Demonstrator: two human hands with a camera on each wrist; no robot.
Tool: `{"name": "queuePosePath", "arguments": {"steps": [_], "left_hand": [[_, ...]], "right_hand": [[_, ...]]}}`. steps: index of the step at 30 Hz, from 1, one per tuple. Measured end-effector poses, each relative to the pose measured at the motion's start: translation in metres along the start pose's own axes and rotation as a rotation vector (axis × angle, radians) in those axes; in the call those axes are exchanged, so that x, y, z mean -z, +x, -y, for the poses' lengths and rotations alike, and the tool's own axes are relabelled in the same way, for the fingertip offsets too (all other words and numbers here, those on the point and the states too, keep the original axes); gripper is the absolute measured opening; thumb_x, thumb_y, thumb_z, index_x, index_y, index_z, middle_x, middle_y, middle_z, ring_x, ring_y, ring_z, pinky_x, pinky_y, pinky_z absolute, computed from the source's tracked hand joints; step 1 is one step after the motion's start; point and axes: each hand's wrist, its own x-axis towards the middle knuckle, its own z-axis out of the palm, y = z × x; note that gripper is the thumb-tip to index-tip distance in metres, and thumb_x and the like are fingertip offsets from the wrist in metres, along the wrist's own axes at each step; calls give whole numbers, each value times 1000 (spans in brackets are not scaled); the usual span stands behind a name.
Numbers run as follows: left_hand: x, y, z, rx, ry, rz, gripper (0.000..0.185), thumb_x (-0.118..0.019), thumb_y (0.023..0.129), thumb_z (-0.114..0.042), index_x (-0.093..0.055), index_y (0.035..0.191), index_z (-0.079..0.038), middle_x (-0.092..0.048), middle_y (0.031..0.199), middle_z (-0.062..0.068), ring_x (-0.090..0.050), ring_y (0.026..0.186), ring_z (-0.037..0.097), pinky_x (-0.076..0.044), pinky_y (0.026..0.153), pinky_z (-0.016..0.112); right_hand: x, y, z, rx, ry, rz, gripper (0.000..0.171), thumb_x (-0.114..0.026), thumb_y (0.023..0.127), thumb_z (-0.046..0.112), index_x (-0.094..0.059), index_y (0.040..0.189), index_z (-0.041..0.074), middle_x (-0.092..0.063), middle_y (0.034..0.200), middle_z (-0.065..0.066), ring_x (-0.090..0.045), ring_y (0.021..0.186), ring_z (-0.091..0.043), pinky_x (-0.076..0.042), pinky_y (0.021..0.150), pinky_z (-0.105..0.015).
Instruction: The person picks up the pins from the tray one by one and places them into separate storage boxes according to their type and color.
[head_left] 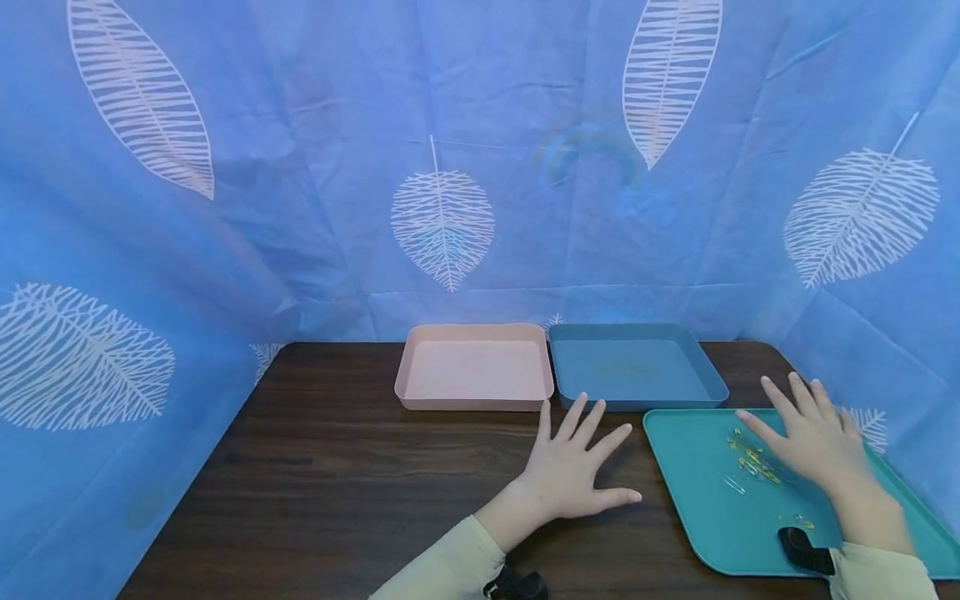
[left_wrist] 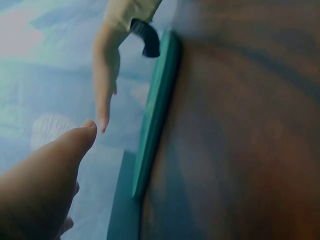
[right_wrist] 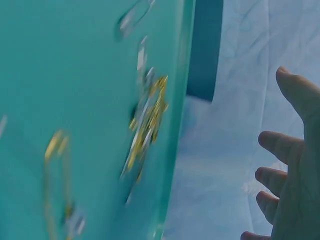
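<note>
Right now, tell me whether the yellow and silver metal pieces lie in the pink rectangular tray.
No, the metal pieces lie on the teal rectangular tray.

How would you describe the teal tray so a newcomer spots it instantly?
Find the dark wooden table, with a pink tray and a blue tray side by side along its far edge. Nearer, on the right, lies the teal tray, under the right hand. Its green-teal colour and scattered gold and silver pieces set it apart.

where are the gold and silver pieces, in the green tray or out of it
In: the head view shows gold and silver pieces lying inside the rim of the green tray.
</note>
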Motion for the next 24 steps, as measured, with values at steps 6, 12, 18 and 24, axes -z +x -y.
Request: {"name": "queuePosePath", "arguments": {"steps": [6, 12, 18, 24], "left_hand": [[-5, 8, -27, -77, -17, 99, 79, -22, 86, -83, 6, 151, -49, 7, 165, -7, 16, 152, 17, -6, 119, 62], [-10, 16, -45, -120, -4, 194, 76, -22, 86, -83, 3, 151, -51, 1, 165, -10, 10, 153, 15, -9, 119, 60], [-14, 21, -57, -143, 8, 305, 74, -22, 85, -83, 7, 147, -56, 0, 164, -16, 8, 153, 12, -10, 120, 57], [-17, 26, -63, -143, 9, 376, 72, -21, 84, -84, 9, 144, -58, 3, 162, -21, 10, 153, 11, -8, 121, 56]], "right_hand": [[-2, -14, -21, -70, -36, 8, 90, -42, 96, 61, 4, 156, 13, 12, 157, -31, 20, 143, -51, -1, 99, -80], [-3, -22, -42, -134, -60, -4, 93, -42, 95, 63, 4, 155, 8, 10, 155, -34, 16, 142, -54, -2, 99, -80], [2, -33, -56, -180, -83, 2, 97, -41, 95, 65, 7, 153, 5, 11, 153, -36, 19, 141, -54, -3, 99, -81], [7, -38, -63, -193, -87, -4, 97, -43, 95, 63, 5, 153, 3, 12, 152, -38, 20, 139, -56, -3, 99, -81]]}}
